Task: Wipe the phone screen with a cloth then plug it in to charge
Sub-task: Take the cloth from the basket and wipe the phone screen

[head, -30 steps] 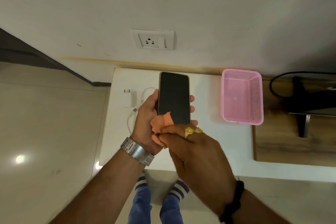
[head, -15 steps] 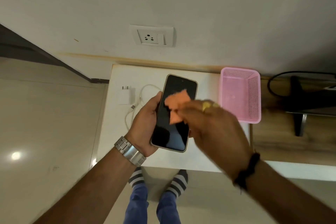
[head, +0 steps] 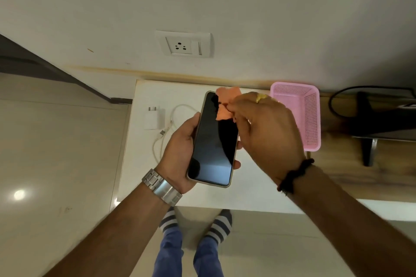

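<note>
My left hand (head: 180,150) grips a black-screened phone (head: 212,141) by its edges, tilted with its top leaning right, above the white table (head: 144,164). My right hand (head: 267,135) pinches a small orange cloth (head: 225,105) and presses it on the phone's top right corner. A white charger plug (head: 154,118) and its white cable (head: 164,135) lie on the table to the left of the phone. On the wall above sits a white socket (head: 184,44).
A pink plastic basket (head: 299,108) stands at the table's back right, close behind my right hand. Further right is a wooden surface with a black stand (head: 369,132) and black cable. My socked feet show below the table's front edge.
The cloth has travelled up the screen from its lower end to its top right corner. The phone has tilted to the right and come closer to the camera.
</note>
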{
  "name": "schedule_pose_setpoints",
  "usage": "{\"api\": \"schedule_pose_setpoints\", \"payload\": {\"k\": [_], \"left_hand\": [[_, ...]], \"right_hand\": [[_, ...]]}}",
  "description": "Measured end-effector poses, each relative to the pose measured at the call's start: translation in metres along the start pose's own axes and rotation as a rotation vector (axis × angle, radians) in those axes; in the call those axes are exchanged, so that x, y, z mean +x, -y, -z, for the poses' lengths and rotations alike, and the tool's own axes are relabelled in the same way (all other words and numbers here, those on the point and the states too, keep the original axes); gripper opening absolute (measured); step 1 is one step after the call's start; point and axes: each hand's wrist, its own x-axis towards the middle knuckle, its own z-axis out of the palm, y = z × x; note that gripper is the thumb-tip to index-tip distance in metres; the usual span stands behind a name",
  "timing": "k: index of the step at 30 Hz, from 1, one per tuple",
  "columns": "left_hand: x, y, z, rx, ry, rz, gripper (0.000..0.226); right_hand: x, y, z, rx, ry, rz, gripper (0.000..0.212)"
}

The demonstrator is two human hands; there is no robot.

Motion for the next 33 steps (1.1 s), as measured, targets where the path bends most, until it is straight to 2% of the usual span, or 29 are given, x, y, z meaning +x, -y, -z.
{"api": "schedule_pose_setpoints", "payload": {"k": [3,5,8,11,13,15,16,17,20,22,23,26,28,30,33], "left_hand": [[0.001,-0.007,-0.004,-0.056,-0.054,0.047,0.058],[-0.001,-0.006,-0.001,-0.020,-0.035,0.047,0.066],[-0.003,0.004,-0.002,-0.015,-0.038,0.062,0.052],[-0.001,0.006,-0.003,0.049,-0.080,0.023,0.046],[-0.001,0.000,-0.006,0.034,-0.114,0.018,0.045],[-0.002,-0.001,-0.001,0.045,-0.098,-0.004,0.042],[-0.003,0.000,-0.002,0.063,-0.088,-0.024,0.038],[-0.005,0.002,-0.005,0.043,-0.086,-0.020,0.036],[-0.004,0.009,-0.010,0.045,-0.048,0.022,0.041],[-0.005,0.005,-0.016,0.045,-0.076,0.035,0.041],[-0.005,0.003,-0.015,0.034,-0.082,0.017,0.036],[-0.005,0.003,-0.008,0.046,-0.131,-0.039,0.019],[-0.008,0.007,-0.009,-0.022,-0.134,0.002,0.026],[-0.008,0.012,-0.008,0.001,-0.056,0.064,0.041],[-0.007,0.006,-0.011,0.005,-0.062,0.069,0.045]], "right_hand": [[-0.043,0.032,-0.012,0.134,0.140,0.099,0.024],[-0.065,0.043,-0.013,0.191,0.247,0.164,0.025],[-0.029,0.019,-0.009,0.142,0.120,0.099,0.016],[0.001,0.007,-0.005,0.146,-0.059,-0.014,0.023],[-0.018,0.022,-0.012,0.161,0.007,0.036,0.028],[-0.050,0.042,-0.018,0.194,0.158,0.117,0.018],[-0.054,0.042,-0.018,0.216,0.181,0.146,0.018],[-0.046,0.035,-0.017,0.222,0.155,0.167,0.016],[0.002,0.010,-0.004,0.202,-0.059,0.019,0.025],[0.011,0.009,-0.004,0.198,-0.118,-0.031,0.028],[0.003,0.016,-0.009,0.208,-0.100,-0.014,0.029],[-0.038,0.047,-0.023,0.317,0.139,0.066,0.017],[-0.026,0.035,-0.019,0.281,0.101,0.119,0.015],[0.003,0.017,-0.012,0.175,-0.016,0.024,0.028],[0.017,0.015,-0.007,0.165,-0.101,-0.054,0.030]]}}
